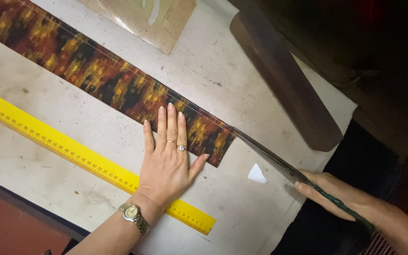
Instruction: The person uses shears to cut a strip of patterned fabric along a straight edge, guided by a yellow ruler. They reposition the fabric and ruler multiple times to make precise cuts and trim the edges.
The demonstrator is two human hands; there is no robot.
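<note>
- Right hand (338, 198) is clenching the handles of big scissors (279, 165), blades meeting the fabric strip's (100, 78) end.
- Left hand (168, 158) is lying open, pressing the patterned strip flat on the white table (223, 71).
- Yellow ruler (76, 153) is passing under that wrist; white chalk (256, 174) is sitting beside the blades.

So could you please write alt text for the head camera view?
A left hand presses flat on a strip of orange, yellow and black patterned fabric while the right hand works large shears at the strip's end. A yellow ruler lies alongside on the white table.
</note>
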